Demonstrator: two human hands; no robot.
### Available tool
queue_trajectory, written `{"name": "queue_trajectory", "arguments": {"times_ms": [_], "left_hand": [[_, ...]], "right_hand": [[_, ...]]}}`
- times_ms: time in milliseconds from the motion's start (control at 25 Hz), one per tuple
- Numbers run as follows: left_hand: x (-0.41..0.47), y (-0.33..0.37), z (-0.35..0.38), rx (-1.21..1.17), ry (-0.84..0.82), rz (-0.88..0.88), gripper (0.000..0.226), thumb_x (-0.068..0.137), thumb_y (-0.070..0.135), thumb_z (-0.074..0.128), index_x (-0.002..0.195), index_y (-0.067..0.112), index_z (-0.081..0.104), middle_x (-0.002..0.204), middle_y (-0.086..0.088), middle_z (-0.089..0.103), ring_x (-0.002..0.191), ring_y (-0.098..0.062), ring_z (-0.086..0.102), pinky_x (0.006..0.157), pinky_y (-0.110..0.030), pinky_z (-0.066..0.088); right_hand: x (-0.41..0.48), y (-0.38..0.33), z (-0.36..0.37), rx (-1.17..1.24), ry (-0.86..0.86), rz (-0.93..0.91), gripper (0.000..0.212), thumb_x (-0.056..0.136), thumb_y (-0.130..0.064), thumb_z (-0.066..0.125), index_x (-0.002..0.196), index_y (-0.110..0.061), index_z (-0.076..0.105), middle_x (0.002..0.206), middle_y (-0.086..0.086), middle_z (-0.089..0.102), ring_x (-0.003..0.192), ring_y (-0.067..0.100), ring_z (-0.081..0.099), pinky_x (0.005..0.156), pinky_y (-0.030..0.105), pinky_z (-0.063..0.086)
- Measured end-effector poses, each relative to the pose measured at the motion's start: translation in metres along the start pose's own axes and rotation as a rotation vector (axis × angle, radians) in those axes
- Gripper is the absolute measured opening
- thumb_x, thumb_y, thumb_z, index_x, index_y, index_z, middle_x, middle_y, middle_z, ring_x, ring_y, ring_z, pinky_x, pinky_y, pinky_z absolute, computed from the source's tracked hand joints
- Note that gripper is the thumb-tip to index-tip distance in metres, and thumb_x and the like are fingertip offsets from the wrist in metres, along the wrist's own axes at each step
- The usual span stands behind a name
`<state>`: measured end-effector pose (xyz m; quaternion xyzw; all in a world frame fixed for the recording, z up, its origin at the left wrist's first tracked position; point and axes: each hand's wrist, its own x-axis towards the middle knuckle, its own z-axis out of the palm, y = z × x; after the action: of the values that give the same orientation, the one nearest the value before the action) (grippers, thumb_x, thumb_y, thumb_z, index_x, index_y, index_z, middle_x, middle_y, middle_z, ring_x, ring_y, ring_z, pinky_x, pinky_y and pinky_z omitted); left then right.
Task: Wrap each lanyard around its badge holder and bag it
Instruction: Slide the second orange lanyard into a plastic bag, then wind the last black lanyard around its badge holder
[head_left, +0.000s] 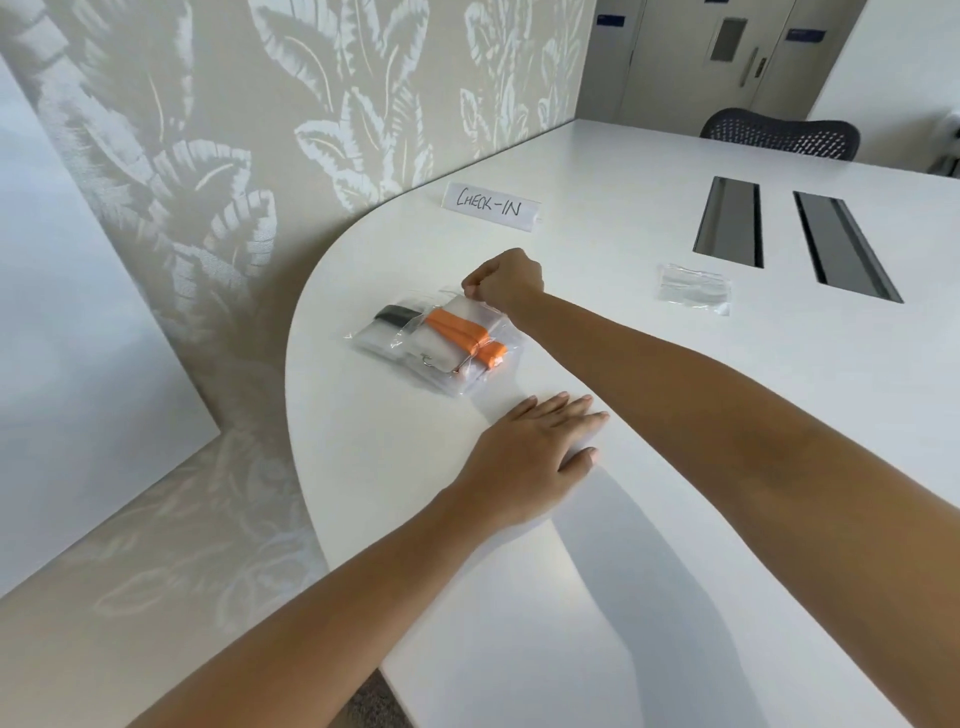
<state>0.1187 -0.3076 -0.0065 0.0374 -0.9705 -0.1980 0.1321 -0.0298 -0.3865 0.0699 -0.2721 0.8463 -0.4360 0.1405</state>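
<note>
Half-seen: your grip, the lower bag, the spare pile

Your right hand (503, 280) curled over the top bag's (480, 378) upper edge, knuckles covering the fingertips, so the pinch barely showed. That bag overlapped a second bag (363, 339), hiding most of its black lanyard (395, 314). You couldn't count the spare bags (693, 288) in their pile. The chair (779, 136) sat mostly behind the table (389, 441), and both your forearms ran off the frame.
</note>
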Motion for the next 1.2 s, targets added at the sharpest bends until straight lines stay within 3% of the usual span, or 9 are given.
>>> {"name": "queue_trajectory", "arguments": {"times_ms": [160,280,440,600,800,880,1000,1200], "left_hand": [[0.000,-0.003,0.002,-0.006,0.000,0.003,0.045,0.101,0.036,0.035,0.146,0.031,0.035,0.156,0.014,0.027,0.146,-0.003,0.015,0.118,-0.023,0.005],[0.000,-0.003,0.002,-0.011,0.016,0.005,0.045,0.101,0.036,0.036,0.146,0.033,0.035,0.156,0.015,0.026,0.145,-0.002,0.015,0.118,-0.022,0.005],[0.000,-0.003,0.002,-0.034,0.051,-0.005,0.043,0.099,0.034,0.039,0.143,0.032,0.040,0.155,0.015,0.030,0.144,-0.001,0.019,0.116,-0.020,0.006],[0.000,-0.002,0.001,-0.015,0.059,0.005,0.044,0.098,0.033,0.042,0.143,0.031,0.040,0.154,0.016,0.031,0.143,0.000,0.020,0.117,-0.020,0.008],[0.002,-0.001,-0.002,-0.023,0.073,0.015,0.040,0.097,0.028,0.047,0.137,0.028,0.049,0.149,0.015,0.040,0.140,-0.003,0.029,0.112,-0.015,0.012],[0.004,0.007,-0.002,-0.116,0.091,-0.006,0.035,0.095,0.023,0.051,0.129,0.026,0.057,0.139,0.015,0.050,0.131,-0.005,0.042,0.107,-0.016,0.026],[0.015,0.033,0.002,-0.231,0.057,0.041,0.030,0.095,0.024,0.052,0.124,0.028,0.059,0.131,0.017,0.056,0.122,-0.003,0.050,0.103,-0.027,0.041],[0.042,0.104,0.032,-0.278,-0.047,0.252,0.026,0.097,0.025,0.049,0.121,0.026,0.058,0.135,0.017,0.052,0.124,-0.001,0.046,0.101,-0.021,0.037]], "right_hand": [[-0.001,0.008,-0.002,0.026,0.108,-0.138,0.017,0.082,0.000,0.066,0.093,-0.011,0.075,0.097,0.006,0.073,0.090,0.019,0.067,0.084,0.030,0.055],[-0.009,0.013,-0.016,-0.013,0.176,-0.287,0.016,0.083,-0.002,0.066,0.090,-0.013,0.075,0.094,0.002,0.074,0.080,0.012,0.062,0.080,0.025,0.052],[-0.036,0.028,-0.045,-0.075,0.180,-0.488,0.012,0.083,-0.003,0.068,0.089,-0.011,0.075,0.084,-0.002,0.072,0.063,0.001,0.055,0.064,0.008,0.043],[-0.075,0.061,-0.081,-0.134,0.214,-0.575,0.011,0.082,-0.001,0.070,0.088,-0.010,0.075,0.082,-0.003,0.072,0.061,-0.004,0.055,0.063,0.005,0.039],[-0.128,0.110,-0.131,-0.188,0.305,-0.529,0.011,0.083,-0.003,0.071,0.087,-0.012,0.075,0.079,-0.007,0.070,0.066,-0.006,0.057,0.065,0.006,0.041],[-0.151,0.129,-0.155,-0.222,0.358,-0.502,0.012,0.083,-0.002,0.071,0.087,-0.013,0.075,0.080,-0.004,0.071,0.068,0.001,0.058,0.064,0.010,0.043],[-0.185,0.153,-0.189,-0.276,0.424,-0.469,0.013,0.083,-0.002,0.071,0.087,-0.013,0.075,0.079,-0.003,0.070,0.070,0.007,0.058,0.064,0.013,0.045],[-0.239,0.205,-0.244,-0.400,0.592,-0.269,0.013,0.085,-0.004,0.069,0.090,-0.015,0.074,0.079,-0.005,0.067,0.069,0.004,0.058,0.067,0.008,0.043]]}}
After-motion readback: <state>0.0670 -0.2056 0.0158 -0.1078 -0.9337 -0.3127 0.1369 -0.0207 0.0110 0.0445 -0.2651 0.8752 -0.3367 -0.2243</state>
